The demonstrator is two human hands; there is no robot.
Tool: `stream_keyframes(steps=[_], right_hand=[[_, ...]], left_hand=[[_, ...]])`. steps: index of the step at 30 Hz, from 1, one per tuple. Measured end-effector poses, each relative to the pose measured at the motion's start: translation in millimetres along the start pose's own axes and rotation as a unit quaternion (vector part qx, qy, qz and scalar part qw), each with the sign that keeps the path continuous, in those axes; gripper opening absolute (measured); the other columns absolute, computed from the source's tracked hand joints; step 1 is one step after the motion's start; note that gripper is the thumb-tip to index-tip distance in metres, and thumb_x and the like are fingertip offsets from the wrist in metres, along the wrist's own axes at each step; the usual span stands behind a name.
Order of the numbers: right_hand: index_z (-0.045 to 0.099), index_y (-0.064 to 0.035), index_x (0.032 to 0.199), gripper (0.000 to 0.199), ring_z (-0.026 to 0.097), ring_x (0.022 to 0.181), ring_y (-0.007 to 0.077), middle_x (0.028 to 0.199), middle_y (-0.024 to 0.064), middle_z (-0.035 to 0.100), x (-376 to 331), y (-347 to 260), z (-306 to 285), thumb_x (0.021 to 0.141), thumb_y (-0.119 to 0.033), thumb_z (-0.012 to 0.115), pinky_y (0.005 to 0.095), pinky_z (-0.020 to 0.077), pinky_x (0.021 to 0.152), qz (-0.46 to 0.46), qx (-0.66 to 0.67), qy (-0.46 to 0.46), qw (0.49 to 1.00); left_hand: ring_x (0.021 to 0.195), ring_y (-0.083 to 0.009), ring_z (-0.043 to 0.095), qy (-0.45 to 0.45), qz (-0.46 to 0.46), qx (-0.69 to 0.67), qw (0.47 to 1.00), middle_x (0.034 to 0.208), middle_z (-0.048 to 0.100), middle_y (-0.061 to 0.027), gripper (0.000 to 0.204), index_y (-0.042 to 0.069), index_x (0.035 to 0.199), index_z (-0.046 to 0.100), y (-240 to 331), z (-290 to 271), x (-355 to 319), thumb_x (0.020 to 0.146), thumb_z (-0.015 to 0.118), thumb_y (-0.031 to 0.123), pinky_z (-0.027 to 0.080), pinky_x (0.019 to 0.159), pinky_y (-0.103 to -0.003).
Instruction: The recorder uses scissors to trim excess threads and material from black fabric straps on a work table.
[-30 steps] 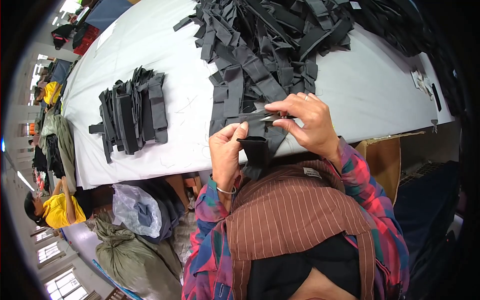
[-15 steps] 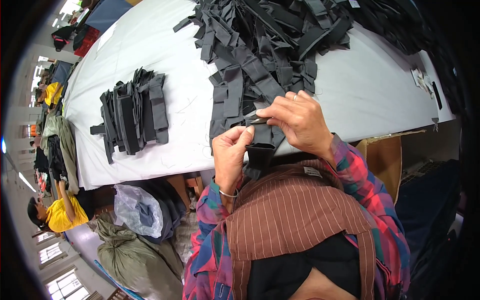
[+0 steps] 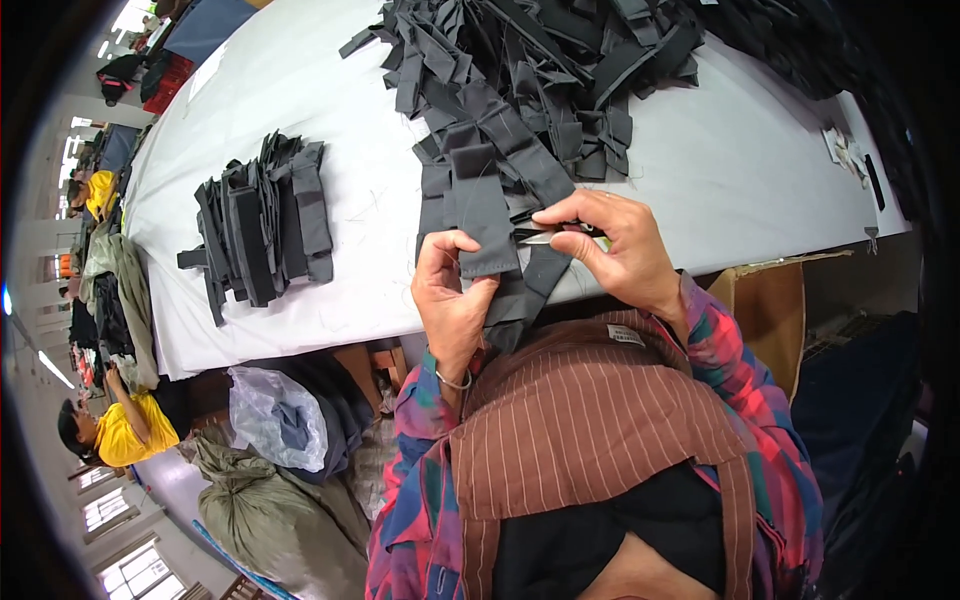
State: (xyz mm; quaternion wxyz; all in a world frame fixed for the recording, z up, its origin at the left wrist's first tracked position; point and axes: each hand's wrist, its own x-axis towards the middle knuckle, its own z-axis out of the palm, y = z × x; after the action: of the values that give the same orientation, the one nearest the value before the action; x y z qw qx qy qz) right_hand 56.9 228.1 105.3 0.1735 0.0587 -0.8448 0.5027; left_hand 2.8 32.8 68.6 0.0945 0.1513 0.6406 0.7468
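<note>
My left hand (image 3: pixel 450 300) pinches the near end of a dark grey fabric strip (image 3: pixel 482 215) between thumb and fingers, at the table's front edge. To its right, my right hand (image 3: pixel 620 250) is closed on a pair of thread snips (image 3: pixel 538 238), the metal blades pointing left toward the strip. The blades are beside the strip's edge; whether they touch it I cannot tell. More grey strips hang over the edge below my left hand. A large loose pile of the same strips (image 3: pixel 540 90) spreads beyond both hands.
A smaller, neater stack of grey strips (image 3: pixel 265 225) lies to the left on the white-covered table (image 3: pixel 370 290). Black material (image 3: pixel 780 45) is heaped at the far right. Under the table are a cardboard box (image 3: pixel 760 320) and a clear plastic bag (image 3: pixel 275 420). A person in yellow (image 3: pixel 135 430) works at far left.
My left hand now holds a strip laid flat with its end toward me, where a folded piece was before. My right hand has drawn slightly right, and the snips' blades show apart from the strip.
</note>
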Motion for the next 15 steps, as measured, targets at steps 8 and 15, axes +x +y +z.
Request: stream_keyframes(steps=[8,15], right_hand=[[0.068,-0.0026,0.093,0.016,0.061,0.068,0.0246,0.078,0.0095,0.066,-11.5,4.1,9.6,0.078,-0.008,0.069,0.0315,0.0458,0.063,-0.037,-0.016,-0.002,0.999],[0.068,-0.0047,0.086,0.012,0.057,0.063,0.0238,0.073,0.0061,0.064,-12.0,1.3,25.7,0.076,-0.01,0.071,0.0327,0.0416,0.057,-0.073,-0.069,0.003,0.995]], left_hand=[[0.089,-0.0085,0.052,0.027,0.006,-0.001,1.0,0.093,0.053,0.0004,0.034,0.005,0.095,0.053,-14.5,-2.0,-3.1,0.069,0.064,-0.013,0.041,0.084,-0.021],[0.087,-0.0086,0.052,0.04,0.047,0.053,0.997,0.09,0.053,0.0003,0.03,0.004,0.091,0.055,-15.9,2.6,-6.7,0.068,0.065,-0.012,0.041,0.081,-0.021]])
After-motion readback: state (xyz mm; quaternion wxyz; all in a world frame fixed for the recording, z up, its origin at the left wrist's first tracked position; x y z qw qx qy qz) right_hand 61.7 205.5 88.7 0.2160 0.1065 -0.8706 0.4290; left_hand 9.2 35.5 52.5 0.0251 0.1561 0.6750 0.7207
